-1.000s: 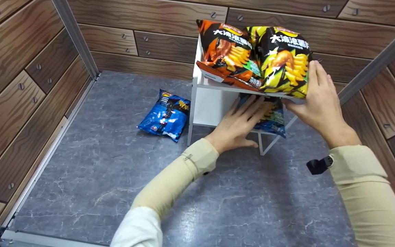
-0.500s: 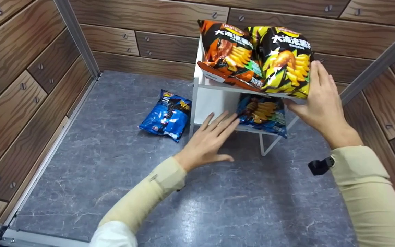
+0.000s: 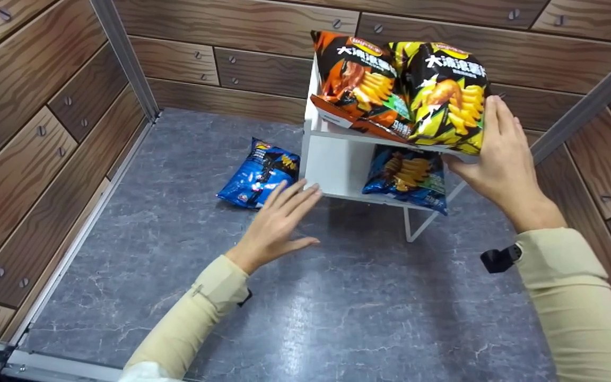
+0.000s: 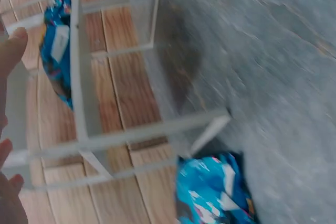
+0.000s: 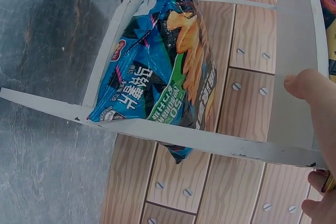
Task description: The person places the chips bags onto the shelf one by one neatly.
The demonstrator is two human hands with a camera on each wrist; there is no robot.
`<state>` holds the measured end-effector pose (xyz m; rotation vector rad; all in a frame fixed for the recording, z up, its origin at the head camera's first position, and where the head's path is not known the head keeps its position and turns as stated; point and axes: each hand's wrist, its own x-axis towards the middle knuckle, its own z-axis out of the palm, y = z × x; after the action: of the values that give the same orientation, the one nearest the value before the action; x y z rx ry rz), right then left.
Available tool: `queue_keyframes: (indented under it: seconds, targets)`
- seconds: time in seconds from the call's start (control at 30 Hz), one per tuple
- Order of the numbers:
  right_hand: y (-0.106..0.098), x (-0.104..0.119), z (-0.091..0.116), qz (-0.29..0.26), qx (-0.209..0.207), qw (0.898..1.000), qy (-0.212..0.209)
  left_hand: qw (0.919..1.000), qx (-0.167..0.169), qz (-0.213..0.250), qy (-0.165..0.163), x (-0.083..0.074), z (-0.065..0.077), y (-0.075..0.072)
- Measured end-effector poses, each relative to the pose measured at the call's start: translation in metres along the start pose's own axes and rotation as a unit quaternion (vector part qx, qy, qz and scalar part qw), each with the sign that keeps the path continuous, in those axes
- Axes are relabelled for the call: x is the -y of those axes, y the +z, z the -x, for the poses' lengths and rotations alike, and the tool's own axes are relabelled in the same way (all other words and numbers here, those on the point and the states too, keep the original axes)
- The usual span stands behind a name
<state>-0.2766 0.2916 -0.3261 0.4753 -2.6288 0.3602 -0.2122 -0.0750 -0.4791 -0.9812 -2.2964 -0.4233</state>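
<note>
My left hand (image 3: 279,225), fingers spread and holding nothing, is over the floor in front of the white shelf rack (image 3: 334,167). Its fingertips overlap the lower edge of a blue chip bag (image 3: 258,172) lying on the floor left of the rack. My right hand (image 3: 509,159) grips the right end of the rack's upper shelf, its fingers along the side of a yellow-black chip bag (image 3: 448,98). Beside that bag stands an orange-black chip bag (image 3: 361,79). On the lower shelf, a second blue chip bag (image 3: 406,175) rests at the right; the right wrist view shows its printed front (image 5: 152,72).
Wood-patterned walls (image 3: 263,66) enclose the grey marbled floor (image 3: 136,254) at the back and both sides. Metal posts (image 3: 125,58) stand at the corners. Left of the blue bag, the rack's lower shelf (image 3: 332,180) has bare white surface.
My left hand has drawn away from the blue chip bag on the lower shelf, moving left and toward me. The right hand keeps its place on the rack. Both shelved blue and upper bags stay put.
</note>
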Motion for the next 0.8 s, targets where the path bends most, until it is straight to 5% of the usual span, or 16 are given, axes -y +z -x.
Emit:
queue_keyframes:
  seconds: [0.4,0.6,0.8]
  targets:
    - [0.001,-0.001,0.000,-0.001,-0.008,1.000,-0.005,0.9959,0.004,-0.022,-0.088,0.050,0.046,0.015]
    - [0.001,-0.001,0.001,-0.002,-0.007,1.000,-0.001,0.9856,0.053,-0.057,-0.150,0.069,0.051,0.035]
    - [0.001,0.000,0.000,0.001,0.001,1.000,0.001,0.9679,0.143,-0.061,-0.198,0.085,0.049,0.049]
